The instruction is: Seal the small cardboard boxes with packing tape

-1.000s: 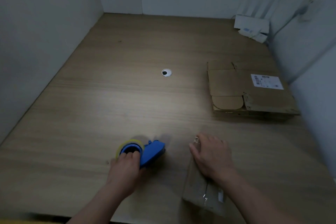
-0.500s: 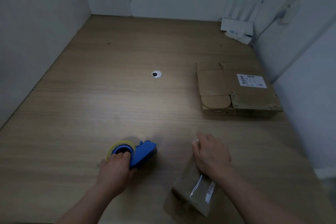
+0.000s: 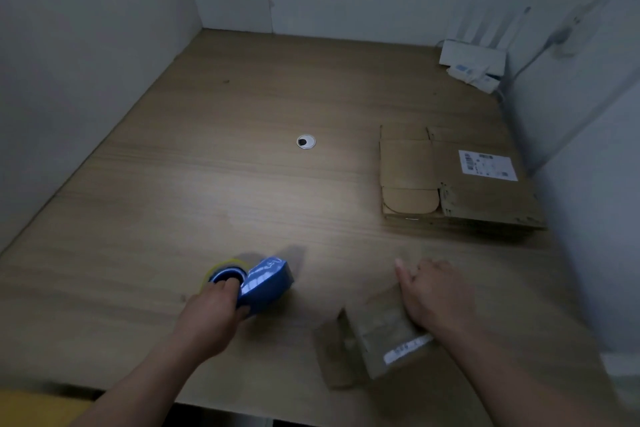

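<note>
Head view: in the lower right of the frame, the small brown cardboard box (image 3: 377,333) has swung round over the past second, so its white-labelled end now points lower right. The right hand (image 3: 433,295) lies on its far end; blur hides whether the fingers hook the edge. At lower centre, the left hand (image 3: 214,312) stays curled round the blue plastic tape dispenser (image 3: 265,282) on the wooden desk (image 3: 173,201), apart from the box. The box is probably being lined up for taping. A stack of flattened cardboard (image 3: 460,184) lies at middle right.
</note>
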